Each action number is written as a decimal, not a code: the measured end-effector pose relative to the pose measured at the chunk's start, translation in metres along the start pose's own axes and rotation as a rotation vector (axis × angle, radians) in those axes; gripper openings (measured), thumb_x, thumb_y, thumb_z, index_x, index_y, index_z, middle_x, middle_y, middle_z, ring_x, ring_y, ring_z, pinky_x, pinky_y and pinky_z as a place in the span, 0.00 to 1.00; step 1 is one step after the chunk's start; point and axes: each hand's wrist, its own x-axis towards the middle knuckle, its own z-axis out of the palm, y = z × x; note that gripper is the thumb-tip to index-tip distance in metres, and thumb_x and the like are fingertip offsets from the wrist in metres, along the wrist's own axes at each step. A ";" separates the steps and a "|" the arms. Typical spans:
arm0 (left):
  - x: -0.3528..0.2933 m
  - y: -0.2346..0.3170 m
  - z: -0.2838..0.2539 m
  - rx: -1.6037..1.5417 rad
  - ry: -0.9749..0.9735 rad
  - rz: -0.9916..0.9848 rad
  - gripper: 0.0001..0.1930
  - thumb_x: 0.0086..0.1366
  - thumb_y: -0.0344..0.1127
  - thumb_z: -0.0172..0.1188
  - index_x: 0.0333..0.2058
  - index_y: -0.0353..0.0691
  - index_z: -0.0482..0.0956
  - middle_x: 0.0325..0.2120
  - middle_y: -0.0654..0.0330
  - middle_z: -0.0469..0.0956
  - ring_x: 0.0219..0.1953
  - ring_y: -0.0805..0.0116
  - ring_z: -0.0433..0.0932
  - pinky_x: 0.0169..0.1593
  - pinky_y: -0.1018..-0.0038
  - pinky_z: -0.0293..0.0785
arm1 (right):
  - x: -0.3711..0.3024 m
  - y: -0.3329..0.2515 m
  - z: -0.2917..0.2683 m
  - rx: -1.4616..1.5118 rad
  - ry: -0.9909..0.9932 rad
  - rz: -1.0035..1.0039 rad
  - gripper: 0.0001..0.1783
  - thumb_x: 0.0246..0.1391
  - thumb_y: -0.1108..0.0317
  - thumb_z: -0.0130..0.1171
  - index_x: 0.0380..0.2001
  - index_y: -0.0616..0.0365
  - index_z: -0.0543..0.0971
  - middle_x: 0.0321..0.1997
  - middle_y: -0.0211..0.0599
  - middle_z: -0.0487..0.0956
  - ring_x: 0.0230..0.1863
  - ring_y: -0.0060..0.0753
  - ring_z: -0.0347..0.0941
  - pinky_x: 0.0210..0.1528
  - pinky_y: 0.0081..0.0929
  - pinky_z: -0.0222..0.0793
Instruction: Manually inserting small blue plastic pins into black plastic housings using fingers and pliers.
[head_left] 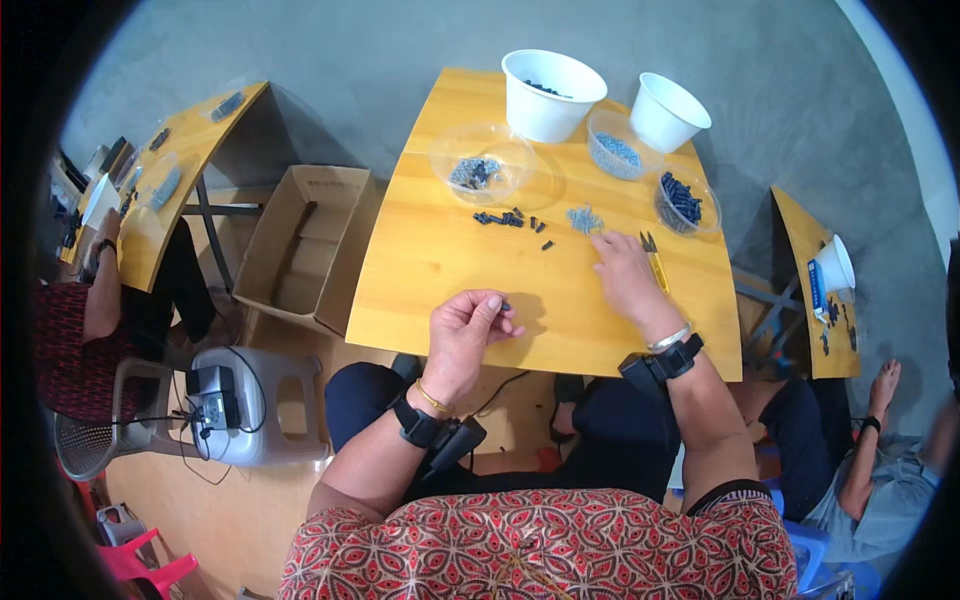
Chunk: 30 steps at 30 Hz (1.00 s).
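Note:
My left hand [465, 335] is closed over the near edge of the wooden table, pinching a small dark plastic piece [505, 307] between thumb and fingertips. Farther right, my right hand [632, 275] reaches forward, its thumb and fingertips slightly apart at the near side of a little heap of silver screw-like pieces [583, 219]. Loose black plastic pieces [497, 218] lie left of that heap. Just right of my right hand rest yellow-handled snips [655, 263], their dark tips pointing away from me.
A clear bowl of mixed pieces [483, 165], a clear bowl of silver pieces [620, 150] and one of black pieces [682, 203] stand on the table [430, 270]. Behind are two white tubs [553, 100]. A cardboard box [305, 245] sits left; people work at side tables.

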 end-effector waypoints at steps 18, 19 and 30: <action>0.008 -0.001 0.002 0.131 -0.030 0.071 0.11 0.61 0.25 0.51 0.42 0.30 0.71 0.27 0.62 0.72 0.25 0.78 0.71 0.38 0.73 0.77 | 0.006 -0.028 -0.001 0.305 -0.021 0.018 0.09 0.43 0.77 0.53 0.31 0.60 0.71 0.30 0.44 0.72 0.36 0.49 0.68 0.38 0.37 0.65; 0.008 -0.001 0.001 0.124 -0.049 0.073 0.11 0.61 0.25 0.51 0.42 0.30 0.71 0.27 0.62 0.72 0.25 0.78 0.71 0.38 0.73 0.77 | 0.006 -0.028 0.000 0.307 -0.023 0.016 0.09 0.43 0.77 0.53 0.31 0.60 0.71 0.30 0.44 0.72 0.36 0.49 0.68 0.38 0.37 0.65; 0.007 0.001 -0.004 0.150 -0.087 0.051 0.10 0.60 0.26 0.52 0.40 0.30 0.72 0.25 0.62 0.73 0.25 0.77 0.72 0.36 0.75 0.76 | 0.010 -0.018 -0.011 0.336 0.235 0.085 0.06 0.47 0.77 0.48 0.31 0.63 0.71 0.30 0.51 0.74 0.34 0.52 0.70 0.37 0.38 0.67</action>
